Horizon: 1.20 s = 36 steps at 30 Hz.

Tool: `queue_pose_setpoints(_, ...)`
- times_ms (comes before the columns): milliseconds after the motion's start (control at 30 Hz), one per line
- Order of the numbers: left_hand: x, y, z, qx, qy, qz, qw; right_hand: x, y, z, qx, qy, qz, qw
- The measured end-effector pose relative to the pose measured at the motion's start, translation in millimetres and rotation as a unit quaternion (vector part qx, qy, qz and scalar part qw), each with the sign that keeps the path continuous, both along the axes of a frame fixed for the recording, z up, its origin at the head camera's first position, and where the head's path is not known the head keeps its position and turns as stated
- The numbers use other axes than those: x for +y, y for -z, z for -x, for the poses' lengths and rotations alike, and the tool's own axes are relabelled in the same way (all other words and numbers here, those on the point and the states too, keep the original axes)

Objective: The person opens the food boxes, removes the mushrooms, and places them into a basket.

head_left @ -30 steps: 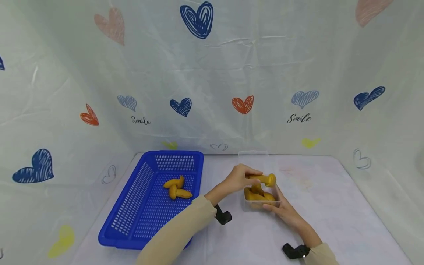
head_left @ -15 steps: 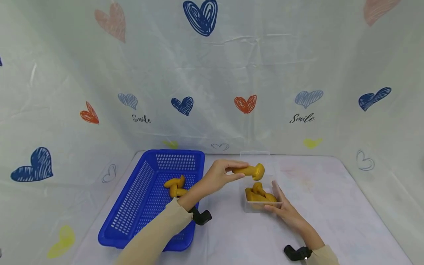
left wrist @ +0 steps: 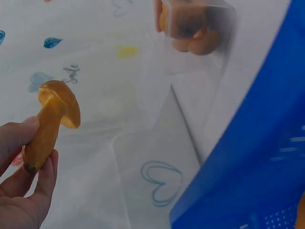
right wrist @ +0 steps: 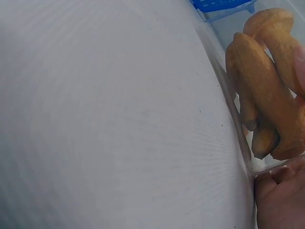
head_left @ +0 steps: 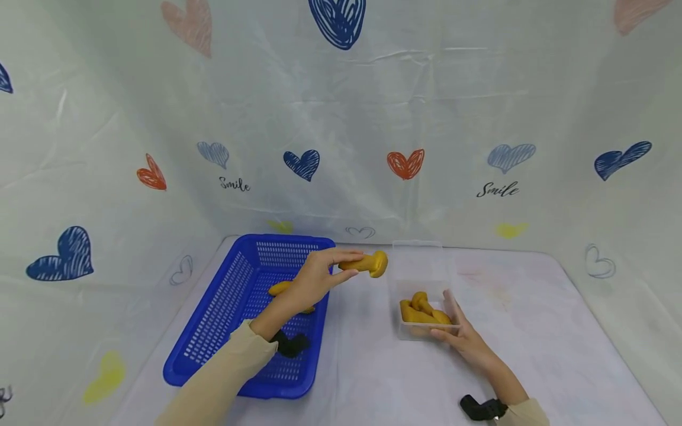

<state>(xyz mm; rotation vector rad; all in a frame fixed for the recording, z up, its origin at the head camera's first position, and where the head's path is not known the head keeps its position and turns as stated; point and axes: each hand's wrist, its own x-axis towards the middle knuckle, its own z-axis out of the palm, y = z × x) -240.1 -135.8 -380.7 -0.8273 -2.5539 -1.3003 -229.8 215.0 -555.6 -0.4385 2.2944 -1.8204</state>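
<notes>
My left hand pinches a yellow-brown mushroom by its stem, between thumb and fingers. In the left wrist view the mushroom's cap points up and the dark stem end sits by the fingertips. This hand is raised near the right rim of the blue basket. My right hand grips the right side of a clear plastic box, its thumb at the front corner. Several mushrooms lie in the box, piled together in the right wrist view. The box's clear lid stands open at the back.
A blue perforated basket stands on the left of the white-covered table. More mushrooms lie in it, partly hidden by my left forearm. A heart-printed sheet hangs behind and at the sides.
My left hand has moved left with the mushroom, from over the box to near the basket's right rim. My right hand has stayed at the box.
</notes>
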Motion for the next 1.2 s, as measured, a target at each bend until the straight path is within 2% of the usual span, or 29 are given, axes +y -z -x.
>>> queue_pose_setpoints(467,-69,8.5,8.4,-0.024,-0.064,-0.038,0.9969,1,0.5,-0.3,0.015,-0.009,0.013,1.000)
queue_pose_setpoints(800,-121,40.4,26.0,-0.032,-0.099,-0.040,0.9938,3,2.8,0.9,0.013,-0.012,0.014,1.000)
queue_pose_setpoints(1033,-138,62.4,37.9,-0.074,-0.118,-0.032,0.9898,3,2.0,-0.4,0.002,-0.003,0.008,1.000)
queue_pose_setpoints(1200,-145,75.8,43.4,-0.081,-0.116,-0.010,0.9899,1,0.6,-1.3,0.000,0.002,0.013,1.000)
